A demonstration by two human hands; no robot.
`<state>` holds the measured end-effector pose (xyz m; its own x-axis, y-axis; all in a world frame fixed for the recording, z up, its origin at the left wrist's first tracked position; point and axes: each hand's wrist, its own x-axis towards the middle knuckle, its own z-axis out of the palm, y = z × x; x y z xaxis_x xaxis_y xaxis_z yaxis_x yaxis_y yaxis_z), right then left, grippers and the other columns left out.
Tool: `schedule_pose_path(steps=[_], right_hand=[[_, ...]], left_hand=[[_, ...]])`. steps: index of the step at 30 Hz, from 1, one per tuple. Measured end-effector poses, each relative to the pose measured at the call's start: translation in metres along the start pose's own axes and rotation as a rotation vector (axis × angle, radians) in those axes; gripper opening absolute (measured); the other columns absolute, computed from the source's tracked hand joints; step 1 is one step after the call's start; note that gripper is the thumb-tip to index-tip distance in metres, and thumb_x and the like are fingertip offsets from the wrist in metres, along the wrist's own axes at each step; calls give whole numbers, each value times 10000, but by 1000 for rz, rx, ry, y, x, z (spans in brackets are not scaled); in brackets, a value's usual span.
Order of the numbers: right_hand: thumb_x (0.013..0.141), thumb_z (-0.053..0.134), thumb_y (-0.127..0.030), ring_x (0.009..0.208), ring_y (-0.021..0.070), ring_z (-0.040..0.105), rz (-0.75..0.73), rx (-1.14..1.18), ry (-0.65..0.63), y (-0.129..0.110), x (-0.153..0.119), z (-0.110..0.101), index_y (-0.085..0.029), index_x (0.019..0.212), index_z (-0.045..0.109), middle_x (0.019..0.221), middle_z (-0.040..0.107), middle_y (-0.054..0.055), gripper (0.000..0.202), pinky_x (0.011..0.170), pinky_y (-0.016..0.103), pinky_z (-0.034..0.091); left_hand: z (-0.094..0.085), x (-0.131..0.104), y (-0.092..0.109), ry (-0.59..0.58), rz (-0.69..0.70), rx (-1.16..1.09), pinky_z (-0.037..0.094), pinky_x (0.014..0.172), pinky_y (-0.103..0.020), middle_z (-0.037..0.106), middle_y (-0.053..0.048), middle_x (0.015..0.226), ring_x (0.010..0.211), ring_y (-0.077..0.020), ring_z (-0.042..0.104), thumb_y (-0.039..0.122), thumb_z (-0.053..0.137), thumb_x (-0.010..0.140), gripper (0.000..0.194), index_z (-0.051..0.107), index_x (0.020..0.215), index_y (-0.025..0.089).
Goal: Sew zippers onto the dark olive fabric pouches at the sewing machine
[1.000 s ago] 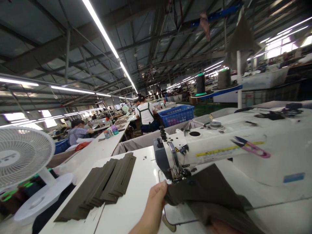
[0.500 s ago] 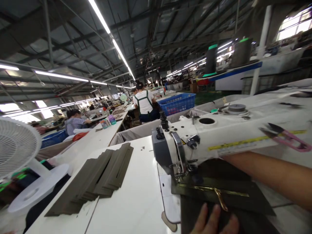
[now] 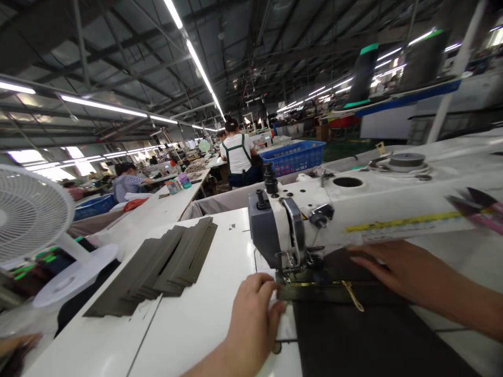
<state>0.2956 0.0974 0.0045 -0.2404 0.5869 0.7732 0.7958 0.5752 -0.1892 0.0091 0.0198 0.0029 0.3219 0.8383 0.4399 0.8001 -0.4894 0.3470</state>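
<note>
A white sewing machine (image 3: 291,230) stands over dark olive fabric (image 3: 346,335) with a gold zipper (image 3: 314,284) and a gold pull (image 3: 353,296) across it. My left hand (image 3: 255,314) is at the fabric's left edge beside the needle area, its fingers curled and closed on that edge. My right hand (image 3: 387,267) lies on the fabric to the right of the needle, under the machine arm, thumb and fingers apart. Overlapping dark olive pieces (image 3: 157,267) rest on the white table (image 3: 196,324) to the left.
A white fan (image 3: 35,214) stands at the far left. Pink-handled snips (image 3: 479,212) lie on the machine arm. Beyond are a blue crate (image 3: 293,157), thread cones (image 3: 363,76) and seated people. At the lower left edge another person's hand (image 3: 19,343) shows.
My left hand has moved left and up to the fabric's edge by the needle. My right hand has come into view from behind the machine arm. The view has shifted slightly.
</note>
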Motion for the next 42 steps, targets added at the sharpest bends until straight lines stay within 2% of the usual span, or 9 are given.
schedule_pose_path(steps=[2, 5, 9, 12, 16, 22, 26, 37, 42], right_hand=[[911, 399, -398, 729, 162, 647, -232, -6, -105, -8, -22, -20, -251, 819, 665, 805, 683, 38, 317, 651, 293, 523], [905, 406, -299, 762, 160, 649, -325, 28, -111, -38, -42, -37, -259, 898, 647, 851, 691, 24, 245, 685, 279, 538], [866, 423, -174, 907, 185, 626, -296, 88, -185, -81, -38, -10, -213, 1032, 618, 1003, 674, 43, 259, 815, 334, 524], [825, 436, -113, 956, 227, 607, -252, 120, -216, -94, -29, 21, -122, 1072, 598, 1043, 655, 114, 296, 831, 395, 518], [790, 453, -95, 936, 247, 612, -263, 176, -266, -94, -23, 38, -104, 1014, 618, 1008, 662, 136, 278, 825, 413, 517], [837, 400, -115, 990, 234, 603, -275, 200, -358, -94, -22, 38, -129, 1052, 609, 1103, 634, 129, 301, 830, 378, 517], [860, 373, -125, 951, 211, 622, -275, 256, -386, -92, -17, 39, -141, 994, 629, 1056, 657, 112, 289, 809, 334, 524], [865, 367, -117, 973, 181, 606, -231, 369, -396, -94, -9, 34, -165, 1086, 594, 1030, 662, 87, 321, 849, 304, 483], [861, 358, -116, 941, 197, 608, -212, 373, -403, -93, -8, 36, -156, 957, 636, 901, 676, 82, 296, 852, 315, 470]], left_hand=[[2, 4, -4, -18, 65, -5, 513, 860, -396, 645, -73, 1075, 1019, -243, 594, 141, 570, 794, 174, 648, 939, 200], [7, 7, -2, -26, 132, 15, 505, 893, -358, 650, -66, 1102, 1058, -221, 588, 152, 521, 849, 173, 662, 938, 196], [11, 6, 5, -25, 108, 103, 527, 852, -378, 673, -76, 1047, 991, -239, 625, 143, 547, 828, 132, 667, 872, 178], [14, 5, 8, 14, 111, 138, 534, 818, -388, 682, -77, 1016, 961, -244, 636, 120, 552, 819, 116, 654, 813, 177], [19, 3, 8, 64, 134, 144, 546, 731, -355, 693, -65, 963, 914, -236, 648, 81, 520, 818, 163, 630, 761, 187], [24, 4, 6, 68, 142, 128, 529, 723, -338, 691, -59, 954, 932, -232, 639, 74, 546, 815, 148, 614, 745, 185], [26, 3, 6, 46, 137, 177, 526, 740, -340, 684, -80, 977, 948, -233, 634, 94, 560, 827, 119, 624, 771, 177], [27, 6, 2, 77, 207, 249, 540, 671, -342, 680, -103, 999, 950, -259, 636, 107, 494, 863, 173, 630, 784, 179], [25, 10, 1, 107, 249, 258, 543, 647, -342, 691, -88, 964, 888, -250, 655, 92, 481, 854, 171, 619, 798, 177]])
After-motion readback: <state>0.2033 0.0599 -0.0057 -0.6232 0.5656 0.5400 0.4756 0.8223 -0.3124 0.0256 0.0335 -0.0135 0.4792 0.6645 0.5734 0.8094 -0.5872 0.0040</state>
